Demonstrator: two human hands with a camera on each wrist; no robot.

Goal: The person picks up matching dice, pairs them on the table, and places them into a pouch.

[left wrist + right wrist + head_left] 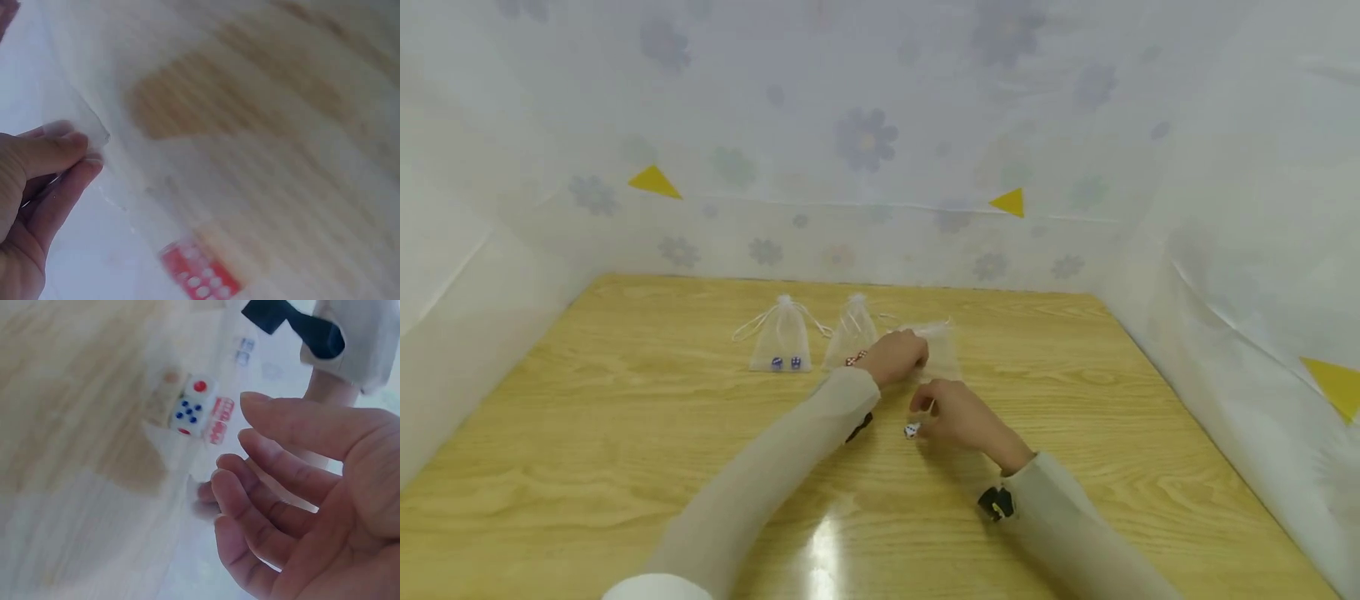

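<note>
My left hand (893,358) pinches the edge of a sheer white drawstring bag (942,343) between thumb and fingers; in the left wrist view the thin fabric shows between the fingertips (75,142). Nearer to me, my right hand (958,414) hovers beside white dice (912,430) on the table. In the right wrist view its fingers are loosely bent with nothing between them, and the white dice (194,403), with red and blue pips, lie apart from the fingertips.
To the left lie two closed sheer bags: one with blue dice (786,363) inside, the other with red dice (854,358), partly hidden by my left hand. The wooden table (587,433) is bordered by white flowered sheets (865,242) at back and sides.
</note>
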